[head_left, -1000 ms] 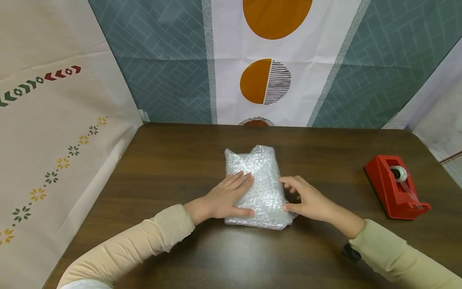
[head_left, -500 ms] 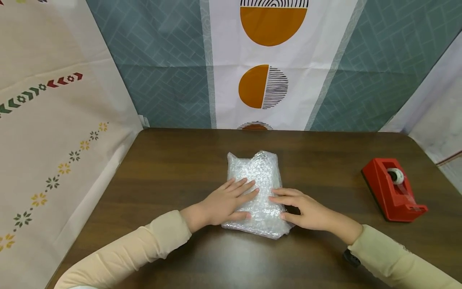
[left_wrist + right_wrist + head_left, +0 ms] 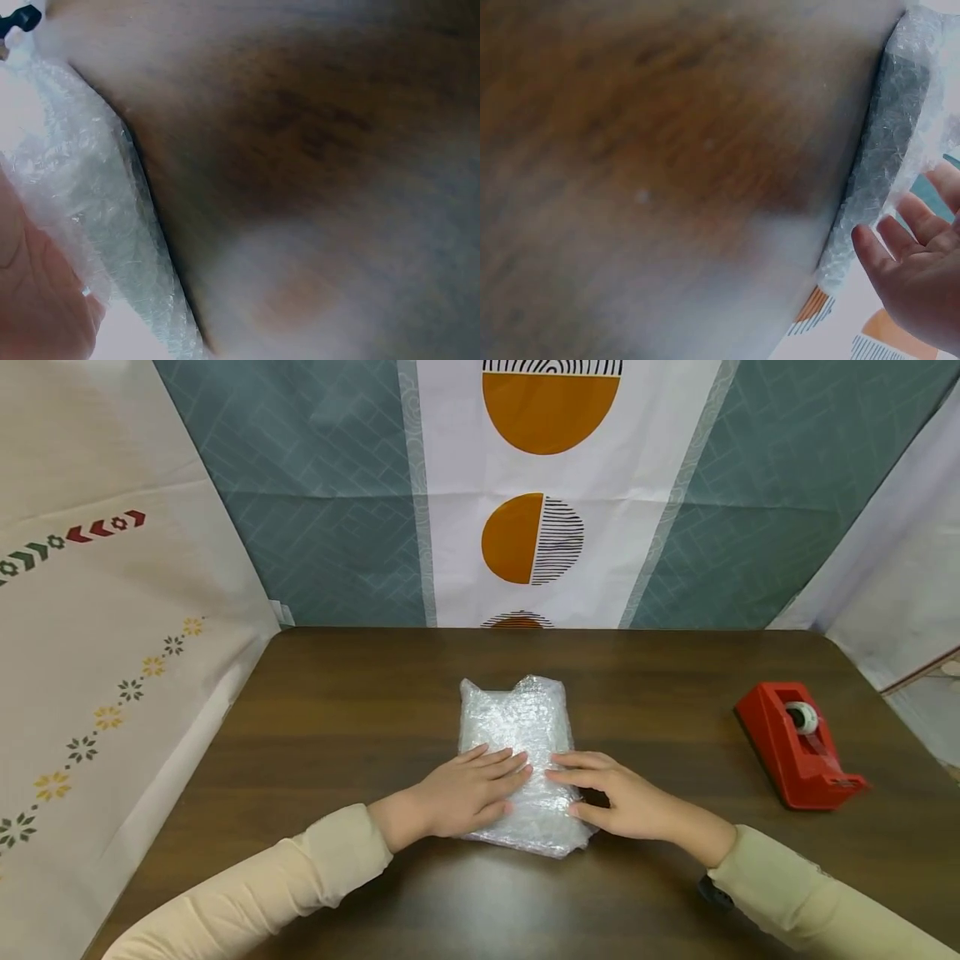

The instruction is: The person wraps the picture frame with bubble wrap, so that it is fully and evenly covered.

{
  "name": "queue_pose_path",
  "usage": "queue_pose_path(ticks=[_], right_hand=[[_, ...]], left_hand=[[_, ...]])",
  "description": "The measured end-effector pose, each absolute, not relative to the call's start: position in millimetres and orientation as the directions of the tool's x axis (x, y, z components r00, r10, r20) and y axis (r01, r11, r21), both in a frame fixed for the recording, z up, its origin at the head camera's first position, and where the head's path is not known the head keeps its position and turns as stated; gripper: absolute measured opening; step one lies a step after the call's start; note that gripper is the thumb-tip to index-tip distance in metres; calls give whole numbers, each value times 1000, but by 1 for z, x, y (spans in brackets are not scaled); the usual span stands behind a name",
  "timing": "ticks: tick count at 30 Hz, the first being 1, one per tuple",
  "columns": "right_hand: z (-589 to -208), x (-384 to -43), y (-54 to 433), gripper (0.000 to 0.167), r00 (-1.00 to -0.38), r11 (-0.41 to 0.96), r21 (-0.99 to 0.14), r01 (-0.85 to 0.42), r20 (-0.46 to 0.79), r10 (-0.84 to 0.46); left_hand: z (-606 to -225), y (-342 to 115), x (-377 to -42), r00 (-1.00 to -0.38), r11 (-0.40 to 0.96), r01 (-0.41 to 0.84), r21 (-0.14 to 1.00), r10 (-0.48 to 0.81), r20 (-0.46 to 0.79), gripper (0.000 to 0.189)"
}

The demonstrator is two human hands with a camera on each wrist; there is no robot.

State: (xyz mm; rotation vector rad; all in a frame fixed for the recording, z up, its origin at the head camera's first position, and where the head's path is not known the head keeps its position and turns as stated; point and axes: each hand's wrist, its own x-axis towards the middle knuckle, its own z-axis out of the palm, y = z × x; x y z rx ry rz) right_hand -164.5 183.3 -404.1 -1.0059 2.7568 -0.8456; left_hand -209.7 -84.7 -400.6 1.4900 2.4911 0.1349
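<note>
A flat package wrapped in bubble wrap (image 3: 510, 718) lies on the brown table, its far edge uneven with two raised corners. My left hand (image 3: 465, 793) rests on its left part, fingers spread and straight. On the opposite side, my right hand (image 3: 618, 793) touches the top with its fingertips, while the thumb is at the right edge. In the left wrist view, part of the left hand (image 3: 41, 285) shows beside the wrap (image 3: 105, 202). The right wrist view has the right hand (image 3: 915, 262) by the package's side (image 3: 885, 142), fingers slightly bent. What is inside the wrap cannot be made out.
A red tape dispenser (image 3: 772, 752) with a roll of tape (image 3: 802, 718) stands on the right side of the table (image 3: 360, 710). Patterned cloth (image 3: 345, 527) hangs behind the table, and pale cloth (image 3: 112, 577) hangs on the left.
My right fingers have moved from the package's right edge onto its top. The package has turned slightly. My left hand has slid a little nearer to me. The head view has shifted somewhat.
</note>
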Motion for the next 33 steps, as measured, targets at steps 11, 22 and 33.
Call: queue_pose_path(ticks=[11, 22, 33], right_hand=[[-391, -171, 182, 43, -805, 670, -522, -528, 58, -590], [-359, -164, 214, 25, -909, 776, -476, -413, 269, -319], [-324, -153, 264, 25, -955, 870, -453, -196, 289, -65]], left_hand=[[-402, -89, -211, -449, 457, 859, 230, 889, -91, 53], [-404, -84, -209, -456, 462, 861, 210, 886, -80, 53], [-405, -85, -209, -460, 463, 858, 223, 885, -66, 53]])
